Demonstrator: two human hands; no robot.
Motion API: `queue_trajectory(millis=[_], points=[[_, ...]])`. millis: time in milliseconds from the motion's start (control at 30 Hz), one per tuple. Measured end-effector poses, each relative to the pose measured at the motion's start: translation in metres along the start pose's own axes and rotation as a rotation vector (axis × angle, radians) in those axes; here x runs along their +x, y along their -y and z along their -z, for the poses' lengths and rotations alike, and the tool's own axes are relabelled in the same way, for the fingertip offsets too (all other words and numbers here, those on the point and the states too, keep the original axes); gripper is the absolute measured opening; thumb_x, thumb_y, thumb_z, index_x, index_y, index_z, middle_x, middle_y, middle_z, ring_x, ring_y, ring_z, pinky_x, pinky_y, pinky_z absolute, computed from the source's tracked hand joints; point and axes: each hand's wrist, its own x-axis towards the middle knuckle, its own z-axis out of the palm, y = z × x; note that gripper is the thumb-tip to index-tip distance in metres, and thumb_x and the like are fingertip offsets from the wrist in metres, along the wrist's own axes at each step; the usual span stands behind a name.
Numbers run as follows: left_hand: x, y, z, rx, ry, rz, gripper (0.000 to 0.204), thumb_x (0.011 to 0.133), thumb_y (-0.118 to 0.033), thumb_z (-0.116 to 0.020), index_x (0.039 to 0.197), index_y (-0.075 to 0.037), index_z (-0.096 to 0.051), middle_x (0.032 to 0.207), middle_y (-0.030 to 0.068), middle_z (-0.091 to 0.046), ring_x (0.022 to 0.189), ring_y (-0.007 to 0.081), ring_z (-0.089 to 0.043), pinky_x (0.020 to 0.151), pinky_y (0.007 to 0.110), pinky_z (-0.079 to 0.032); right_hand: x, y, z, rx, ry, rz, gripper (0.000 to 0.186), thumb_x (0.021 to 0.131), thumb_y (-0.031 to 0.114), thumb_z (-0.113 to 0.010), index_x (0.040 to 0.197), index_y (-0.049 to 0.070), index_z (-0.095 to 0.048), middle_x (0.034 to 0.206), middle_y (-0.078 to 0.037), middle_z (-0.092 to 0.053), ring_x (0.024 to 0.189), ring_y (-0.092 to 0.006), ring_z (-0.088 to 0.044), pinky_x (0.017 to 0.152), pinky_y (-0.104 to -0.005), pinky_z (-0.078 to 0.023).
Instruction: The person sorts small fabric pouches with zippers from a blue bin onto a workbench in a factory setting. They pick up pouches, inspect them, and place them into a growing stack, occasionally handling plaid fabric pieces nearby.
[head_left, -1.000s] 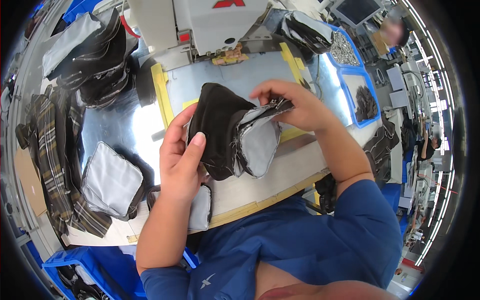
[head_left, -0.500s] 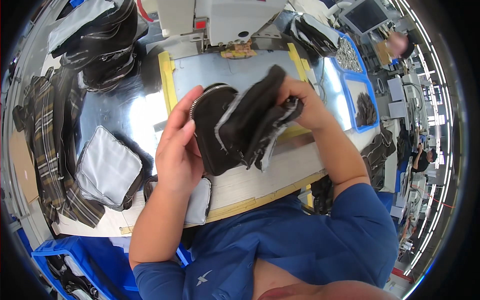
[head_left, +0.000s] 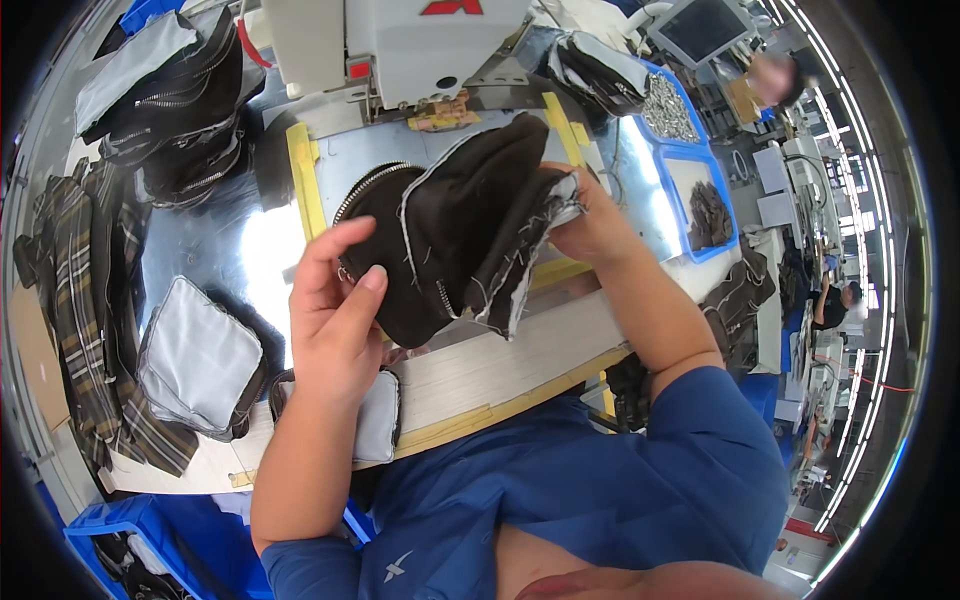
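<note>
You hold the black pouch [head_left: 470, 205] in the air above the worktop [head_left: 465, 385], in front of the white machine head [head_left: 430, 55]. Your left hand [head_left: 338, 315] pinches its rounded, zipped side between thumb and fingers; your right hand [head_left: 590, 220] grips the gathered raw edges at the opposite side. I think you hold it by two sides so that the panels stand apart and the seams can be seen. The pouch is of soft dark cloth, with a silver zip [head_left: 378, 182] along its curve and pale, frayed threads at the edges. The similar pieces [head_left: 190, 115] are piled at left, perhaps so that the middle gives room for your hands.
</note>
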Motion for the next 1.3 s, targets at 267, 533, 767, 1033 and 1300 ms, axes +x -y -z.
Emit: queue_trajectory(millis=[267,533,767,1033,1300], points=[[-0.001,0.000,-0.006,0.117,0.012,-0.040,0.056,0.083,0.007,-0.071,0.135,0.003,-0.050,0.129,0.0123,-0.061,0.115,0.0189,-0.062,0.103,0.033,-0.047,0.001,-0.008,-0.013,-0.047,-0.128,-0.123,0.051,0.082,-0.005,-0.077,0.130,-0.003,-0.060,0.117,-0.008,-0.069,0.111,-0.0159,-0.064,0.099,-0.0312,-0.049],[-0.001,-0.008,-0.014,0.159,-0.076,0.038,0.058,0.082,0.010,-0.069,0.136,0.003,-0.047,0.122,0.0125,-0.064,0.105,0.0184,-0.066,0.082,0.031,-0.060,0.001,-0.004,-0.035,-0.528,-0.282,-0.100,0.039,0.096,0.025,-0.070,0.123,-0.002,-0.064,0.114,-0.004,-0.068,0.099,-0.0111,-0.061,0.091,-0.0280,-0.048],[0.002,-0.012,-0.018,0.105,-0.132,0.063,0.050,0.086,0.010,-0.057,0.133,0.001,-0.043,0.113,0.0184,-0.065,0.083,0.0234,-0.073,0.056,0.033,-0.066,-0.004,0.001,-0.044,-0.508,-0.242,-0.069,0.041,0.102,0.033,-0.060,0.122,-0.002,-0.065,0.110,-0.003,-0.069,0.099,-0.0088,-0.057,0.090,-0.0286,-0.048],[0.002,-0.013,-0.020,0.118,-0.162,0.079,0.060,0.080,0.006,-0.070,0.134,0.000,-0.044,0.112,0.0156,-0.065,0.080,0.0210,-0.071,0.053,0.032,-0.063,0.001,-0.016,-0.050,-0.495,-0.234,-0.051,0.047,0.106,0.037,-0.051,0.134,-0.001,-0.055,0.117,-0.006,-0.066,0.107,-0.0112,-0.057,0.094,-0.0300,-0.046],[0.003,-0.005,-0.014,0.182,-0.218,0.067,0.076,0.068,-0.008,-0.086,0.134,0.001,-0.049,0.123,0.0099,-0.062,0.113,0.0207,-0.061,0.101,0.034,-0.048,0.000,-0.014,-0.054,-0.825,-0.112,-0.041,0.059,0.102,0.051,-0.050,0.132,0.000,-0.054,0.120,-0.018,-0.066,0.111,-0.0302,-0.062,0.099,-0.0391,-0.044]])
